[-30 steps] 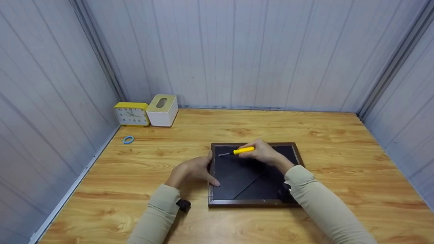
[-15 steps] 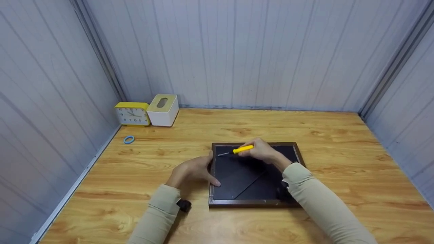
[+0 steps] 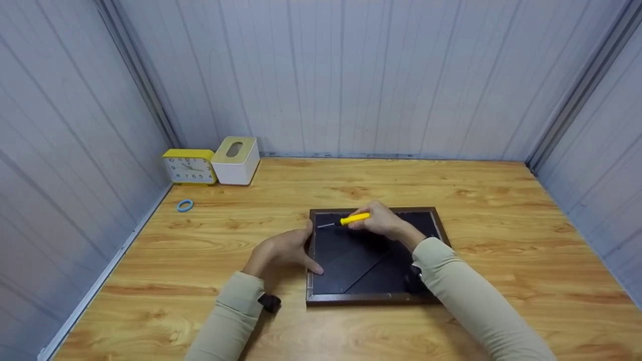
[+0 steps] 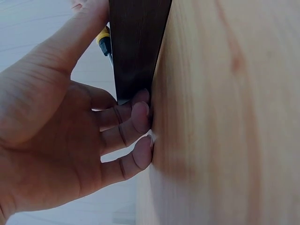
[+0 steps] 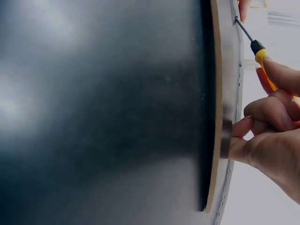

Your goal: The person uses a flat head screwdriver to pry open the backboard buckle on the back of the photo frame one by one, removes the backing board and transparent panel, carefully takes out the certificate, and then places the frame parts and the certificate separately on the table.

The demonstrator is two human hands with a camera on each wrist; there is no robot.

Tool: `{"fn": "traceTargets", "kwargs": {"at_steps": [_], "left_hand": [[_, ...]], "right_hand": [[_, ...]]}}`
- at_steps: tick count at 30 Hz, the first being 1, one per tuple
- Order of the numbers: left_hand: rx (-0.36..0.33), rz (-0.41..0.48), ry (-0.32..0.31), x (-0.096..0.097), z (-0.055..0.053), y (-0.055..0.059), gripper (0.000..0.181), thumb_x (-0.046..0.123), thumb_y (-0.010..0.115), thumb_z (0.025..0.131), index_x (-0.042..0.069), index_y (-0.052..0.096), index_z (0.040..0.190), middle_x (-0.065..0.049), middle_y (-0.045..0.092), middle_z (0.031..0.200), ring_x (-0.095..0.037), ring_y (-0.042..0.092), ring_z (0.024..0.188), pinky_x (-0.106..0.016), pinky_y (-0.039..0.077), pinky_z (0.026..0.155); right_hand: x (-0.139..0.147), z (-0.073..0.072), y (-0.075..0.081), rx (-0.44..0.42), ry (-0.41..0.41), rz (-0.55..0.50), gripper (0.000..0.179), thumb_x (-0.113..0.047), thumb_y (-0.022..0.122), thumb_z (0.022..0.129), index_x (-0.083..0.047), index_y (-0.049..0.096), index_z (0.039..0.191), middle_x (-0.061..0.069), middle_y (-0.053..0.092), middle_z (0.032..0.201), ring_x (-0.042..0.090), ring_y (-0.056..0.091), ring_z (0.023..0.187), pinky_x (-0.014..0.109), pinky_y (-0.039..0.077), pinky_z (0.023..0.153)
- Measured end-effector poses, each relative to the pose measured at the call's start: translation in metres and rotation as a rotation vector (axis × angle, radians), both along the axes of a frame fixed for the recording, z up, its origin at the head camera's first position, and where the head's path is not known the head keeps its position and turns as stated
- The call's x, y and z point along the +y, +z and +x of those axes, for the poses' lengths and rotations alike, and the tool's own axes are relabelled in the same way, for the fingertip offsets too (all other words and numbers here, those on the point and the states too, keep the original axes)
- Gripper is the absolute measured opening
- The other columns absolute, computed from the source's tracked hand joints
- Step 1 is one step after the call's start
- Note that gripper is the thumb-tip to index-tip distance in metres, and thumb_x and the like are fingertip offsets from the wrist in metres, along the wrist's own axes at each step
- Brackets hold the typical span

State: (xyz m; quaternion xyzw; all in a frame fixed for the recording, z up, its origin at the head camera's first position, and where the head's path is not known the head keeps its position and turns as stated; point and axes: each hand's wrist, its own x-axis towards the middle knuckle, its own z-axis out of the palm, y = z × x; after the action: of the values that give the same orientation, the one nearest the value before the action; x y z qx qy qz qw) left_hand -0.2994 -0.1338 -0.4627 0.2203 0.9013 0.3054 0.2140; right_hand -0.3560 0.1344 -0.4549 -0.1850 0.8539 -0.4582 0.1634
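Note:
A dark brown picture frame (image 3: pixel 371 299) lies on the table with its black backing panel (image 3: pixel 346 260) facing up. My left hand (image 3: pixel 288 246) grips its left side, the thumb over the rail and, in the left wrist view, the curled fingers (image 4: pixel 124 124) at the outer edge. In my right hand (image 3: pixel 381 220) is a yellow-handled screwdriver (image 3: pixel 356 218), held at a low slant over the panel. Its thin metal tip points left and meets the inner edge of the left rail near the upper left corner. In the right wrist view, the fingers wrap the screwdriver (image 5: pixel 260 55) beside the frame's rail.
A yellow alarm clock (image 3: pixel 189 166) and a white tissue box (image 3: pixel 235 168) with a wood-toned lid stand at the back left. A small blue ring (image 3: pixel 185 205) lies in front of them. Pale panelled walls (image 3: pixel 321 80) border the wooden table (image 3: pixel 225 200) at the back and both sides.
The screwdriver has shifted slightly left, its tip closer to the frame's left rail. My left hand keeps its hold, and the head view has shifted a little.

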Motion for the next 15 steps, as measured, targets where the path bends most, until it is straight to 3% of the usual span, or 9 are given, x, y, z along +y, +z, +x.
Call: {"fn": "traceTargets", "kwargs": {"at_steps": [6, 15], "left_hand": [[0.015, -0.009, 0.014, -0.0022, 0.0005, 0.006, 0.14, 0.05, 0.091, 0.066, -0.006, 0.0, 0.157, -0.025, 0.014, 0.162, -0.023, 0.022, 0.147, -0.036, 0.019, 0.119], [-0.007, -0.003, 0.021, 0.0009, 0.0029, 0.0017, 0.14, 0.049, 0.091, 0.067, -0.006, -0.002, 0.156, -0.023, 0.012, 0.162, -0.024, 0.019, 0.148, -0.037, 0.019, 0.119]], "right_hand": [[-0.0057, 0.0016, 0.0037, 0.051, 0.029, 0.017, 0.03, -0.016, 0.077, 0.09, -0.003, 0.074, 0.117, 0.011, 0.069, 0.111, 0.021, 0.06, 0.089, 0.032, 0.051, 0.08], [-0.0049, 0.004, 0.0065, 0.061, 0.083, 0.071, 0.03, -0.02, 0.075, 0.092, -0.005, 0.074, 0.118, 0.009, 0.071, 0.112, 0.019, 0.06, 0.087, 0.031, 0.05, 0.078]]}}
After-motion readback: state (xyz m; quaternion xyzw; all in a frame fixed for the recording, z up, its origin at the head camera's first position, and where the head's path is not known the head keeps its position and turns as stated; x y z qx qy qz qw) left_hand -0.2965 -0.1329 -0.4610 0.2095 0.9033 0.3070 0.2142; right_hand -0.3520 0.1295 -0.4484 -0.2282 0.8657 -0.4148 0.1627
